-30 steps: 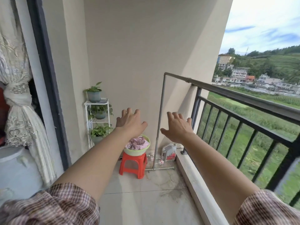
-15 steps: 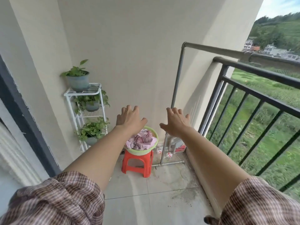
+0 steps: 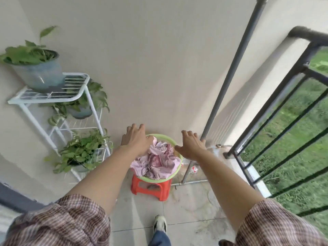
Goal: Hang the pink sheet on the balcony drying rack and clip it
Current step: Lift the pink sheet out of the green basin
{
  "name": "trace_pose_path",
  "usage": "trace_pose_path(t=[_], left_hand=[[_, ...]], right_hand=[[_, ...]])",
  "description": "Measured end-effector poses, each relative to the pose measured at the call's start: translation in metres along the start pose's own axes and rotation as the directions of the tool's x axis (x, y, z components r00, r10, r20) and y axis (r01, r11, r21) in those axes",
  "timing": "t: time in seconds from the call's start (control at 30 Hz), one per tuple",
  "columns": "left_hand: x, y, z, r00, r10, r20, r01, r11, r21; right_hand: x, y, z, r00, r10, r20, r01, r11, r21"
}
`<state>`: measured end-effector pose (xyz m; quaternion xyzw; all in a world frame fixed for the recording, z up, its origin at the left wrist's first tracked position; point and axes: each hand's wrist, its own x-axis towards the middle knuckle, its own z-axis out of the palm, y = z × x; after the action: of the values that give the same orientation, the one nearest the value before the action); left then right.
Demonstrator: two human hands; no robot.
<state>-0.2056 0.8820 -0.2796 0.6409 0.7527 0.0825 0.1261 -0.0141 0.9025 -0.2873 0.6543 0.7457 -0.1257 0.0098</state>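
Observation:
The pink sheet [image 3: 158, 161] lies crumpled in a light green basin [image 3: 178, 167] that rests on a small red stool [image 3: 150, 187] by the end wall. My left hand [image 3: 135, 139] hovers over the basin's left rim with fingers spread and nothing in it. My right hand [image 3: 190, 146] hangs over the right rim, also spread and holding nothing. The drying rack's grey upright pole [image 3: 229, 77] rises just right of the basin, and its top bar runs out of view.
A white wire plant stand [image 3: 53, 96] with three potted plants fills the left corner. The black balcony railing [image 3: 276, 110] lines the right side above a low ledge. My foot [image 3: 159, 226] is on the tiled floor behind the stool.
The view has tilted down and closed in on the basin. Both hands have dropped from in front of the wall to just over the basin's rim.

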Motion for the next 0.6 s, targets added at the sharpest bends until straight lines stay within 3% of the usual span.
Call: trace_pose_path(t=[0.23, 0.47, 0.6], left_hand=[[0.15, -0.021, 0.101, 0.976, -0.122, 0.179, 0.142, 0.984, -0.104], [0.204, -0.05, 0.185, 0.91, -0.131, 0.393, 0.174, 0.982, -0.077], [0.216, -0.071, 0.248, 0.86, -0.132, 0.492, 0.21, 0.972, -0.106]], right_hand=[[0.16, 0.025, 0.065, 0.978, 0.034, 0.207, -0.033, 0.999, -0.007], [0.229, 0.034, 0.147, 0.901, 0.091, 0.424, -0.12, 0.992, 0.041], [0.25, 0.04, 0.21, 0.834, 0.17, 0.525, -0.245, 0.966, 0.077]])
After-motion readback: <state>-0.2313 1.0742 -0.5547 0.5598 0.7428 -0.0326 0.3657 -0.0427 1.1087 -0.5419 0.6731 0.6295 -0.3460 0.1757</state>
